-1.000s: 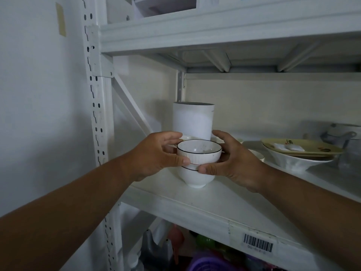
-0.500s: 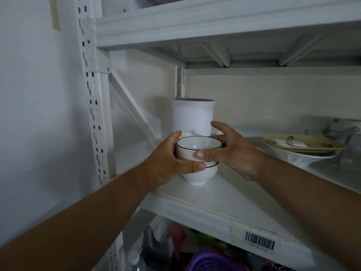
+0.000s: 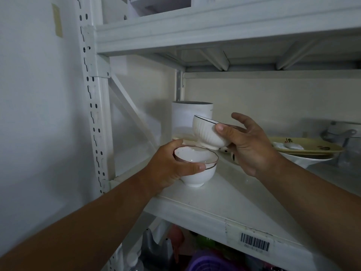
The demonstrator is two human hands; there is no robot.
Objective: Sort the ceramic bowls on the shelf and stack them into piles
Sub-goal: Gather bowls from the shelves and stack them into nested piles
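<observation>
My right hand (image 3: 248,145) holds a white ribbed bowl with a dark rim (image 3: 207,133), lifted and tilted above the shelf (image 3: 224,194). My left hand (image 3: 168,169) grips a white bowl with a brown rim (image 3: 195,157), which sits on top of another white bowl (image 3: 197,178) standing on the shelf. More bowls lie behind, mostly hidden by the hands; one with dark spots (image 3: 229,153) shows under my right hand.
A tall white cylinder (image 3: 187,118) stands at the back left corner. At the right, a yellow plate (image 3: 312,147) lies on a white bowl (image 3: 310,161), with a grey utensil (image 3: 340,137) beyond. The shelf post (image 3: 91,114) is at the left. Coloured items fill the shelf below.
My right hand has lifted the dark-rimmed bowl off the pile, up and to the right, tilting it. My left hand stays on the bowls beneath.
</observation>
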